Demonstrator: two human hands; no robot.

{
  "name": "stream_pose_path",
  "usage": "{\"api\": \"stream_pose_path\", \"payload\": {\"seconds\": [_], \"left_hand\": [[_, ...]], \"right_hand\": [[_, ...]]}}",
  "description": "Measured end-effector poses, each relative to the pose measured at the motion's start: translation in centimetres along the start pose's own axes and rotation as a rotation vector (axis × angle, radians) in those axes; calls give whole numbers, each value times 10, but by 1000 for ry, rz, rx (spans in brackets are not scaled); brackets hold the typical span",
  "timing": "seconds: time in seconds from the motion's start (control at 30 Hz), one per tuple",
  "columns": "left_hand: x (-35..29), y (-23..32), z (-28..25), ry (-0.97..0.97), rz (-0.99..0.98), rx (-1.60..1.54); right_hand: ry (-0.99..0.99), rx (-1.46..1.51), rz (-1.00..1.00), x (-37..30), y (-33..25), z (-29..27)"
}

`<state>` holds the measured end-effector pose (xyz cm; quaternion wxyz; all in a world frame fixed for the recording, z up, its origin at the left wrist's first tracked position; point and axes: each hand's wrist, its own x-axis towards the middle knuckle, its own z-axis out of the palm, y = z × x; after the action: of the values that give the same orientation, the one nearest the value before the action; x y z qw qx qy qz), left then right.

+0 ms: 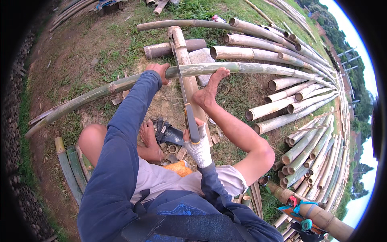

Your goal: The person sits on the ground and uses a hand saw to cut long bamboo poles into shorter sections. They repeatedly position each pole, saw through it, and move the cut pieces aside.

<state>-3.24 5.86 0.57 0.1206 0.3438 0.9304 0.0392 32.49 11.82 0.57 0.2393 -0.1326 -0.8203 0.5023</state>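
Note:
A long green bamboo pole (pixel 266 67) lies crosswise before me over a thick bamboo support (pixel 180 50). My left hand (pixel 158 71), bare, is closed around the pole just left of the support. In a white knit glove, my right hand (pixel 199 147) grips the dark, yellow-edged handle of a handsaw (pixel 180 76). Its narrow blade runs away from me and crosses the pole right beside my left hand; whether the teeth have entered the pole I cannot tell. My bare right foot (pixel 209 89) presses against the pole right of the blade.
Several cut bamboo poles (pixel 278 105) fan out at the right, with a second stack (pixel 310 155) nearer me. A grey stone (pixel 200 58) and a short bamboo log (pixel 157 50) sit by the support. Between my legs lie a black sheath-like object (pixel 171 134) and bamboo offcuts.

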Motion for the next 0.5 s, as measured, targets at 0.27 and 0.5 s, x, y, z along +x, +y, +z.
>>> {"api": "stream_pose_path", "payload": {"seconds": [0.27, 0.5], "left_hand": [[-1, 1, 9, 4, -47, -24], [-9, 1, 5, -12, -11, -15]], "right_hand": [[-2, -100, -22, -31, -37, -34], [14, 58, -26, 75, 19, 23]]}}
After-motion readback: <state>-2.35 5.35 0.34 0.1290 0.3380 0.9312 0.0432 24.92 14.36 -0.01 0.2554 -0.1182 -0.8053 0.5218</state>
